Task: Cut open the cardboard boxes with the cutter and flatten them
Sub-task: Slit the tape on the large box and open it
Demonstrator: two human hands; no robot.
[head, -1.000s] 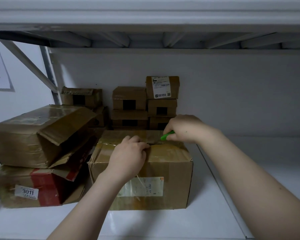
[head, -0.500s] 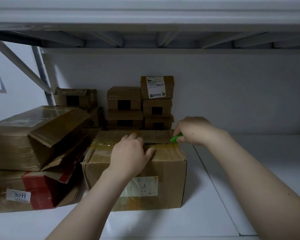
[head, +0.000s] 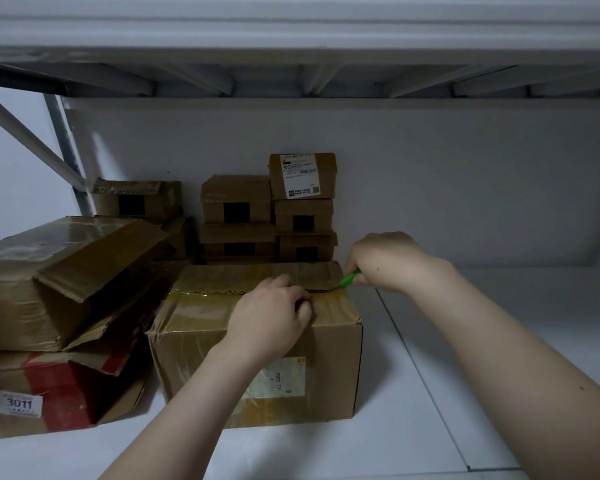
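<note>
Head view: the box [head: 329, 351] is held down by the left hand [head: 274, 320], kept on its top with fingers bent. Whether a flap is hooked cannot be told. The green cutter [head: 350, 277], gripped in the right hand [head: 381, 261], has been drawn from mid-seam to the right end, so the top tape is judged nearly slit. Opened boxes [head: 49, 271] are piled at left, small boxes [head: 236, 199] stacked behind; all is set on a white shelf [head: 499, 341] under another.

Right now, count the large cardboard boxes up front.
3: taped box at centre, opened box at left, red-taped box beneath it. More may sit hidden behind.
</note>
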